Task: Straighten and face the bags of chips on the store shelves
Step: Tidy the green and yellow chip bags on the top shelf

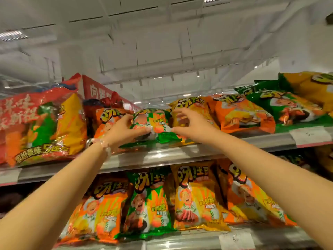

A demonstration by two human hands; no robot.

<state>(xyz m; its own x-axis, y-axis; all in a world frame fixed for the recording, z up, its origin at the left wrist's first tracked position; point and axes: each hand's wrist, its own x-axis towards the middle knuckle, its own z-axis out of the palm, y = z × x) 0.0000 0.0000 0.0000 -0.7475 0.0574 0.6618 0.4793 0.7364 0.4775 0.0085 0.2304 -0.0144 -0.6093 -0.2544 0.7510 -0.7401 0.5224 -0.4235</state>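
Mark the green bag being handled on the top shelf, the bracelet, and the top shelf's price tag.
Green bag (158, 123): head view, middle of its front.
Bracelet (105, 145): head view, beads at the left wrist.
Price tag (310, 135): head view, middle of the white label.

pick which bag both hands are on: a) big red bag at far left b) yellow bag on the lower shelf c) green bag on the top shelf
c: the left hand and right hand grip the green bag from either side on the top shelf.
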